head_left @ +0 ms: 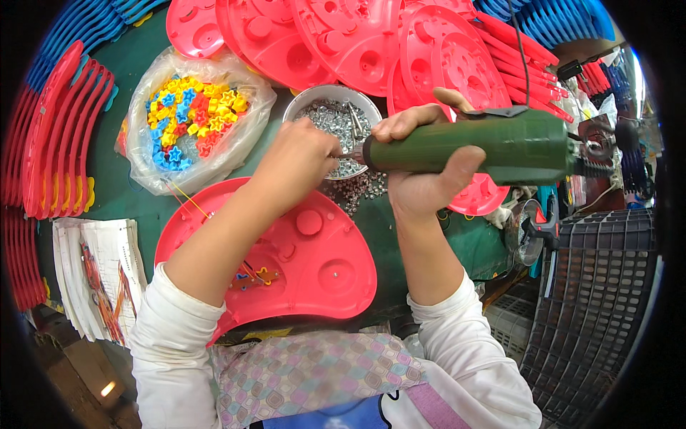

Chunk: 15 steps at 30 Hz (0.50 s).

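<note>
My right hand (421, 161) grips a green electric screwdriver (493, 146), held level with its tip pointing left over a metal bowl of screws (336, 118). My left hand (300, 154) is at the tip, its fingers pinched together there; whether a screw is between them is hidden. A red kidney-shaped plastic tray (321, 264) lies below both hands on the green table, with a small coloured piece (261, 275) on it.
A clear bag of small yellow, blue and red star-shaped pieces (193, 114) lies at the left. Stacked red plastic trays (357, 36) fill the back. Red and blue curved parts (57, 129) line the left edge. Printed sheets (93, 275) sit front left; a dark crate (600, 300) stands right.
</note>
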Each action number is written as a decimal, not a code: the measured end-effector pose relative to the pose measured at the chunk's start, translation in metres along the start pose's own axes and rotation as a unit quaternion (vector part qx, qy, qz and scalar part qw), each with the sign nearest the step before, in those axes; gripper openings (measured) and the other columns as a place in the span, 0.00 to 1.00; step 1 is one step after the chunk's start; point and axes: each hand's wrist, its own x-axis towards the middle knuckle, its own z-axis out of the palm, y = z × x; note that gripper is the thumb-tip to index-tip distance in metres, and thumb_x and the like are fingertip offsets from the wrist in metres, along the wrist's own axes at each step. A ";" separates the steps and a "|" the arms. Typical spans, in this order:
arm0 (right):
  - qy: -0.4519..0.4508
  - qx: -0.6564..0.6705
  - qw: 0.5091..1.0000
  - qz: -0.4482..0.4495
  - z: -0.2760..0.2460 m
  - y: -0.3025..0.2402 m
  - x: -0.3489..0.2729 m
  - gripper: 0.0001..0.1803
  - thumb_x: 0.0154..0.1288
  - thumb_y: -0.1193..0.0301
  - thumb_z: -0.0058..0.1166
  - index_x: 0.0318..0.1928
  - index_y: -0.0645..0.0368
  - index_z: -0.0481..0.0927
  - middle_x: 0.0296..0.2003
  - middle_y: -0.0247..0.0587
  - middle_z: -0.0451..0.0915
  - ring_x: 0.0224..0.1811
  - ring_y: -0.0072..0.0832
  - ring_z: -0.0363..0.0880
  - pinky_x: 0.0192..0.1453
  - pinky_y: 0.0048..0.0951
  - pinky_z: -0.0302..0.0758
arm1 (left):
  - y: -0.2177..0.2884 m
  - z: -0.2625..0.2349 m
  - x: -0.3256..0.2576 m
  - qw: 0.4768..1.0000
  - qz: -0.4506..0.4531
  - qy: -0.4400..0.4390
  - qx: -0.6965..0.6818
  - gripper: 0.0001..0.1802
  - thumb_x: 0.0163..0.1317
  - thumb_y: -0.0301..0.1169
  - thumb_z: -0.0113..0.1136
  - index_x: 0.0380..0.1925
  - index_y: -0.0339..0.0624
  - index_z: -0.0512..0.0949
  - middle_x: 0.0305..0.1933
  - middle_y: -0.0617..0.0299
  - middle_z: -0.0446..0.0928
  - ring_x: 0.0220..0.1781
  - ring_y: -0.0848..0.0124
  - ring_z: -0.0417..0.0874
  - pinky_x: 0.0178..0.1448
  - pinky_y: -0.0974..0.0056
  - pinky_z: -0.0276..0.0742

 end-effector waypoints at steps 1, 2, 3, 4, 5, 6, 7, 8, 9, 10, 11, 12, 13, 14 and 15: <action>0.003 0.011 1.000 -0.003 0.000 -0.004 0.001 0.50 0.66 0.24 0.43 0.63 0.61 0.64 0.30 0.42 0.77 0.31 0.34 0.79 0.44 0.40 0.79 | 0.000 0.001 -0.003 0.999 0.007 0.046 -0.019 0.08 0.55 0.28 0.70 0.36 0.41 0.85 0.36 0.55 0.83 0.48 0.53 0.81 0.56 0.50 0.75; 0.006 0.021 1.000 -0.006 0.000 -0.007 0.002 0.50 0.66 0.24 0.43 0.63 0.60 0.65 0.30 0.42 0.77 0.31 0.34 0.80 0.44 0.40 0.79 | 0.001 0.002 -0.007 0.995 0.015 0.092 -0.038 0.08 0.54 0.27 0.70 0.34 0.41 0.84 0.35 0.55 0.84 0.48 0.53 0.80 0.56 0.50 0.75; 0.005 0.054 0.998 -0.007 0.001 -0.008 0.001 0.51 0.66 0.24 0.42 0.63 0.60 0.66 0.30 0.42 0.77 0.31 0.34 0.79 0.43 0.40 0.79 | 0.002 0.002 -0.011 0.989 0.021 0.137 -0.057 0.07 0.53 0.26 0.69 0.33 0.40 0.84 0.35 0.54 0.84 0.47 0.53 0.80 0.55 0.51 0.75; 0.004 0.087 0.996 -0.009 0.002 -0.010 0.000 0.51 0.66 0.23 0.41 0.64 0.60 0.66 0.30 0.41 0.77 0.31 0.34 0.79 0.42 0.40 0.79 | 0.003 0.001 -0.017 0.987 0.027 0.147 -0.059 0.08 0.53 0.26 0.71 0.34 0.41 0.83 0.35 0.56 0.83 0.46 0.54 0.80 0.54 0.52 0.76; 0.004 0.119 0.993 -0.010 0.003 -0.011 -0.001 0.52 0.66 0.23 0.40 0.64 0.60 0.67 0.30 0.41 0.77 0.30 0.34 0.79 0.42 0.40 0.79 | 0.004 -0.004 -0.023 0.985 0.032 0.156 -0.062 0.10 0.52 0.25 0.73 0.34 0.41 0.82 0.35 0.58 0.82 0.45 0.56 0.80 0.52 0.53 0.76; 0.001 0.139 0.990 -0.005 0.006 -0.015 -0.004 0.52 0.66 0.23 0.40 0.65 0.59 0.68 0.30 0.41 0.77 0.30 0.34 0.79 0.41 0.40 0.78 | 0.004 -0.008 -0.030 0.984 0.036 0.165 -0.062 0.12 0.52 0.25 0.75 0.35 0.42 0.82 0.36 0.60 0.81 0.44 0.57 0.80 0.51 0.54 0.77; -0.004 0.151 0.989 0.004 0.011 -0.018 -0.008 0.52 0.65 0.22 0.39 0.65 0.59 0.68 0.30 0.40 0.77 0.30 0.34 0.78 0.41 0.40 0.78 | 0.007 -0.014 -0.038 0.984 0.021 0.158 -0.080 0.12 0.51 0.24 0.75 0.35 0.41 0.82 0.35 0.60 0.81 0.44 0.57 0.80 0.50 0.55 0.76; -0.008 0.161 0.987 0.013 0.015 -0.022 -0.012 0.52 0.65 0.22 0.39 0.66 0.59 0.68 0.30 0.40 0.76 0.29 0.34 0.78 0.41 0.40 0.78 | 0.011 -0.019 -0.047 0.984 0.007 0.151 -0.097 0.12 0.51 0.24 0.75 0.34 0.41 0.81 0.34 0.60 0.80 0.43 0.58 0.80 0.50 0.56 0.76; -0.014 0.174 0.984 0.023 0.020 -0.024 -0.016 0.53 0.65 0.22 0.38 0.66 0.58 0.69 0.29 0.39 0.76 0.29 0.34 0.78 0.40 0.40 0.78 | 0.012 -0.023 -0.058 0.983 -0.012 0.146 -0.111 0.12 0.50 0.23 0.76 0.34 0.41 0.81 0.34 0.60 0.80 0.43 0.58 0.79 0.50 0.57 0.76; -0.022 0.181 0.982 0.036 0.025 -0.027 -0.020 0.53 0.65 0.22 0.38 0.66 0.58 0.69 0.29 0.39 0.76 0.29 0.34 0.78 0.40 0.40 0.78 | 0.013 -0.024 -0.069 0.981 -0.029 0.146 -0.123 0.12 0.50 0.25 0.77 0.33 0.40 0.82 0.34 0.60 0.80 0.43 0.60 0.80 0.49 0.57 0.76; -0.031 0.191 0.980 0.043 0.030 -0.025 -0.024 0.53 0.64 0.22 0.39 0.66 0.59 0.68 0.29 0.40 0.76 0.29 0.34 0.78 0.40 0.40 0.79 | 0.013 -0.026 -0.078 0.981 -0.035 0.138 -0.129 0.12 0.52 0.26 0.77 0.33 0.41 0.82 0.34 0.60 0.81 0.43 0.59 0.79 0.50 0.56 0.76; -0.040 0.196 0.979 0.048 0.034 -0.026 -0.026 0.54 0.64 0.21 0.40 0.66 0.59 0.67 0.30 0.40 0.76 0.30 0.34 0.78 0.40 0.40 0.80 | 0.013 -0.028 -0.085 0.981 -0.039 0.129 -0.140 0.11 0.53 0.28 0.76 0.33 0.41 0.82 0.34 0.60 0.81 0.44 0.59 0.79 0.51 0.56 0.76; -0.047 0.201 0.977 0.053 0.037 -0.026 -0.029 0.54 0.63 0.21 0.41 0.66 0.59 0.66 0.30 0.41 0.76 0.30 0.34 0.79 0.40 0.40 0.81 | 0.012 -0.029 -0.091 0.980 -0.042 0.121 -0.150 0.11 0.54 0.30 0.76 0.33 0.41 0.82 0.35 0.60 0.81 0.44 0.58 0.79 0.52 0.55 0.76; -0.055 0.210 0.975 0.051 0.039 -0.024 -0.031 0.55 0.62 0.21 0.43 0.66 0.60 0.64 0.30 0.42 0.77 0.30 0.34 0.80 0.41 0.40 0.82 | 0.011 -0.028 -0.096 0.981 -0.026 0.135 -0.137 0.10 0.55 0.31 0.75 0.34 0.41 0.83 0.35 0.60 0.81 0.44 0.58 0.79 0.51 0.55 0.76; -0.061 0.211 0.974 0.051 0.042 -0.023 -0.033 0.55 0.62 0.21 0.44 0.66 0.60 0.63 0.30 0.43 0.77 0.30 0.34 0.80 0.41 0.41 0.82 | 0.010 -0.027 -0.101 0.980 -0.030 0.143 -0.134 0.10 0.55 0.31 0.75 0.34 0.41 0.83 0.35 0.60 0.81 0.44 0.58 0.79 0.51 0.55 0.76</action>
